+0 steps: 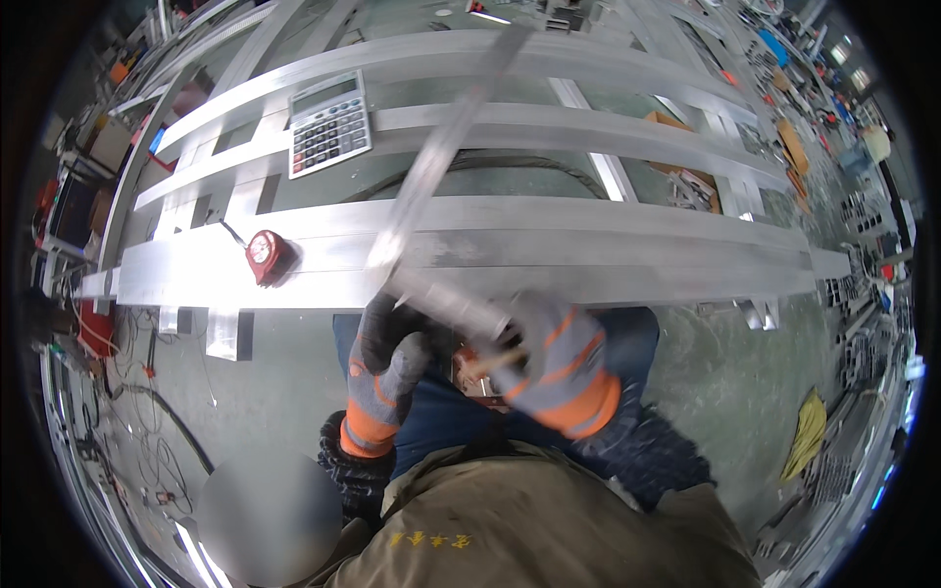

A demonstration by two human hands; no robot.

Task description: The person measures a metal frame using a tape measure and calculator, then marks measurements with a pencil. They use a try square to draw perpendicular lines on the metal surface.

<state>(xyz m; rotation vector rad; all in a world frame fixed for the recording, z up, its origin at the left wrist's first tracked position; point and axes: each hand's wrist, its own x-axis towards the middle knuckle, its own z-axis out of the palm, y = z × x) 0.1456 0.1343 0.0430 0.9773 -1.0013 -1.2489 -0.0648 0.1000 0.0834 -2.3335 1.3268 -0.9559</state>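
An L-shaped metal square (431, 186) is tilted over the aluminium bars, its long blade pointing away and slightly right. My left hand (384, 358), in a grey and orange glove, is closed on it near the corner. At the end of its shorter arm is my right hand (561, 367), gloved alike and smeared by motion; its grip cannot be made out. A thin tan stick (495, 364) shows blurred at its fingers. On the near bar (608, 250) sits a red tape measure (267, 257). A grey calculator (329, 124) lies on the bars farther off.
Several silver bars cross in a frame in front of me. Cables (162, 392) trail over the floor at left. A yellow cloth (806, 434) lies on the right, near piled metal profiles (843, 441). Cardboard boxes (686, 176) stand beneath the frame.
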